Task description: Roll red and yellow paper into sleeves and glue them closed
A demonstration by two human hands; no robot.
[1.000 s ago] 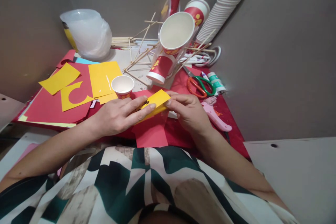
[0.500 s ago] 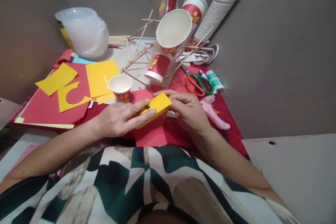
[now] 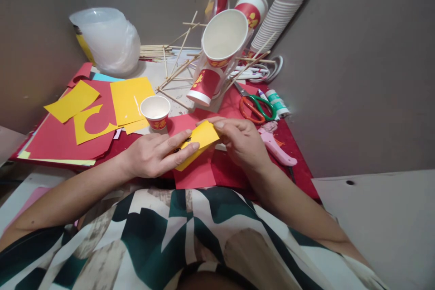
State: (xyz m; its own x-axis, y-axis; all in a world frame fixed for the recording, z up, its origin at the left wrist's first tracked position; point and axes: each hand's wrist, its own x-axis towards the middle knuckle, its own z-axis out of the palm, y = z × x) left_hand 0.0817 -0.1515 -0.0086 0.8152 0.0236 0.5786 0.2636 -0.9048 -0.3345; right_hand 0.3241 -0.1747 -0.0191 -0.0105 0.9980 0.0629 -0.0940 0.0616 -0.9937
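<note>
A folded piece of yellow paper (image 3: 205, 135) with black markings is held between my two hands, just above a sheet of red paper (image 3: 197, 176). My left hand (image 3: 151, 154) grips its left part, with fingers over the top that partly cover the markings. My right hand (image 3: 243, 142) pinches the paper's right end; its fingertips are partly hidden behind the paper. A small paper cup (image 3: 155, 111) with a red and gold print stands upright just beyond my left hand.
Yellow paper pieces (image 3: 132, 99) lie on red sheets at left. Behind stand a wooden stick frame (image 3: 176, 72), printed cups (image 3: 225, 36) and a leaning white cup stack (image 3: 287, 9). Scissors (image 3: 256, 108) and a pink hot glue gun or cutter-like tool (image 3: 277, 147) lie at right.
The yellow paper has tilted slightly, and more of its front side shows below the fold. My right fingers have shifted a little at its end. The view has moved slightly.
</note>
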